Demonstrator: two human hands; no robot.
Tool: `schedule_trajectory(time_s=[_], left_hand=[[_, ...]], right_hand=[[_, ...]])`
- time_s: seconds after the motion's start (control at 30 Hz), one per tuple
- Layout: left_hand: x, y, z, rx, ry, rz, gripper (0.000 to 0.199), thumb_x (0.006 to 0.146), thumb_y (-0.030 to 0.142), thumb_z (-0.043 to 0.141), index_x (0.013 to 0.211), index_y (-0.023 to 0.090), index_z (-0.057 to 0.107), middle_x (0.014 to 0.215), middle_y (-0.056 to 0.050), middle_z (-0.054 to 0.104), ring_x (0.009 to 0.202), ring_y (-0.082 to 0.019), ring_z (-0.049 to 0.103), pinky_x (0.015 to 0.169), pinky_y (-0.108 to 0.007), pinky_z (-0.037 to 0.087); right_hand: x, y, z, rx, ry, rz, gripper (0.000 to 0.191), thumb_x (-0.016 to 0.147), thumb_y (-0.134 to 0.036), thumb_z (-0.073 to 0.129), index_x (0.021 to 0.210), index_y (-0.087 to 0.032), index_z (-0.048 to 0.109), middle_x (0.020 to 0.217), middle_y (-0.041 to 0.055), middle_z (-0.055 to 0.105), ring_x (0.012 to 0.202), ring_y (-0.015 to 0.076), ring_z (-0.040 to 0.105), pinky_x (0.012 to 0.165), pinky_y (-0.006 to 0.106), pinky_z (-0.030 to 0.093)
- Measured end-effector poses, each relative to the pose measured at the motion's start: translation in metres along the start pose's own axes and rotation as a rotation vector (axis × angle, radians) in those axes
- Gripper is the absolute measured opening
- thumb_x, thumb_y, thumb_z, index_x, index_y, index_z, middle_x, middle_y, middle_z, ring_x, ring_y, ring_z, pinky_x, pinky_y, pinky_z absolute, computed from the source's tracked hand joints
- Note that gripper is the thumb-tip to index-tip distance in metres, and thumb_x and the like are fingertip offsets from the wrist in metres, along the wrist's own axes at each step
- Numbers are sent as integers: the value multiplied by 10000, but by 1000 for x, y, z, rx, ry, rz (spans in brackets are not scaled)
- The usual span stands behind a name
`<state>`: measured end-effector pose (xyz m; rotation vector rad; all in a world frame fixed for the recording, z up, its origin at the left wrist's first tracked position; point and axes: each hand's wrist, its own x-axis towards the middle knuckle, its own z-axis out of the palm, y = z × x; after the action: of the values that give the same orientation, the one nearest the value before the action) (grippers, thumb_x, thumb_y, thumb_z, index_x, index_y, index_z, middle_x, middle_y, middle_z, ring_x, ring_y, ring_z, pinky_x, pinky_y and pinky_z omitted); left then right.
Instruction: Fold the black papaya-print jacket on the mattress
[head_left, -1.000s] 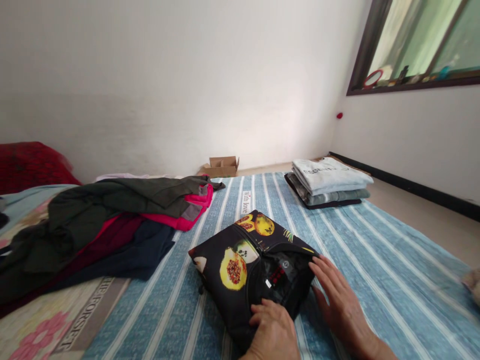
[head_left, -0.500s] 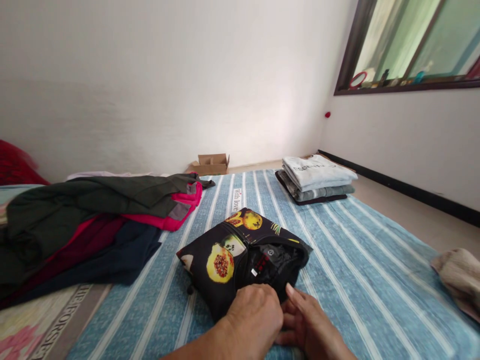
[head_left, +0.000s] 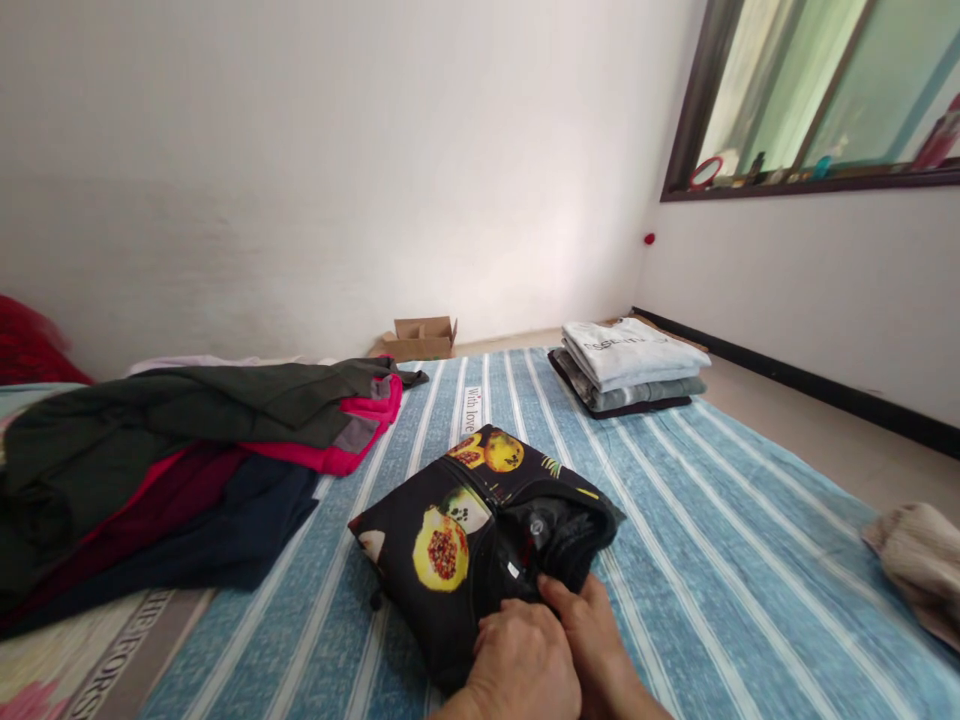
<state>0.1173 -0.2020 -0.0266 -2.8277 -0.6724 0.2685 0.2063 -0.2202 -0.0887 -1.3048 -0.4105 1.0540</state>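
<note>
A black jacket (head_left: 431,525) with a yellow fruit print lies folded into a compact bundle on the striped bed sheet (head_left: 300,610). Its zip runs across the top, and the collar gapes, showing a dark lining with a small white tag. At the near edge of the collar, my left hand (head_left: 525,655) is closed in a fist on the cloth. Right beside it, my right hand (head_left: 596,635) pinches the collar edge, thumb on the inner side and fingers outside. The fingertips of the left hand are hidden.
Loose dark green trousers (head_left: 180,405) and other garments heap on the left. A neat stack of folded clothes (head_left: 634,365) sits at the far right. Beyond the bed is a cardboard box (head_left: 424,338); a beige cloth (head_left: 919,560) lies at the right edge.
My right hand has moved up and left, from beside the collar to gripping its edge. The left hand has shifted slightly down and right. The collar opening has narrowed.
</note>
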Motion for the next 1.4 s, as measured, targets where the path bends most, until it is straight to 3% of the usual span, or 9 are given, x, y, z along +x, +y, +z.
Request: schedule_trajectory(time_s=[0.13,0.27,0.5,0.67,0.83,1.0,1.17,1.3,1.4], left_hand=[[6,-39,-64,-185,-98,233,200,780,292,530,853,153,653,726,-86,661,622,-237,626,543,-314,441],[32,-99,-119,-259,89,23,234,818,319,487,944,160,604,904,-79,653,821,-227,620,702,-308,443],[71,-172,-129,-789,136,112,872,627,428,716,1366,184,321,1413,-107,368,1244,-260,393,962,-309,353],[74,-163,-128,-1333,2,423,965,531,360,802,1358,210,329,1318,-92,489,1169,-288,469,928,-355,407],[77,-137,-125,-1664,-11,533,830,476,217,836,1230,200,489,1065,-46,651,953,-262,599,846,-357,461],[78,-102,-104,-1865,56,416,502,537,123,788,1014,157,634,930,-27,685,850,-227,626,797,-341,483],[58,-67,-103,-2093,72,312,347,644,133,737,981,152,659,917,-45,693,821,-205,639,760,-311,500],[51,-65,-106,-2266,30,157,316,653,153,732,959,129,655,863,-75,699,756,-225,660,717,-329,518],[68,-78,-81,-2323,38,-70,320,621,133,741,927,121,647,826,-82,702,703,-224,668,696,-330,527]], right_hand=[[3,-15,0,-36,-65,-77,151,667,-259,586,790,-187,637,750,-1,662,761,214,599,656,290,464],[9,-54,-7,-76,-250,-157,179,678,-240,591,841,-180,637,783,-10,661,783,208,592,684,282,447],[24,-180,-47,-517,-726,-201,138,707,-209,603,834,-176,645,784,-16,649,729,165,576,667,249,435],[16,-271,-54,-988,-974,-267,67,711,-176,609,741,-127,643,724,-11,622,683,134,549,656,222,431],[4,-313,-35,-1233,-1050,-118,85,690,-95,582,747,-103,645,659,-31,598,648,106,536,598,181,428],[12,-320,-32,-1492,-974,-7,117,599,-20,616,673,-108,640,556,-74,551,566,77,489,535,155,400],[15,-331,-41,-1362,-916,215,135,540,-60,679,658,-121,658,634,-49,641,645,115,564,619,195,455],[42,-326,-40,-1288,-852,367,220,453,-80,751,652,-127,670,678,-21,677,691,162,607,660,265,490],[87,-297,-35,-1340,-895,312,203,493,-81,738,685,-118,681,659,-18,672,692,175,621,679,284,502]])
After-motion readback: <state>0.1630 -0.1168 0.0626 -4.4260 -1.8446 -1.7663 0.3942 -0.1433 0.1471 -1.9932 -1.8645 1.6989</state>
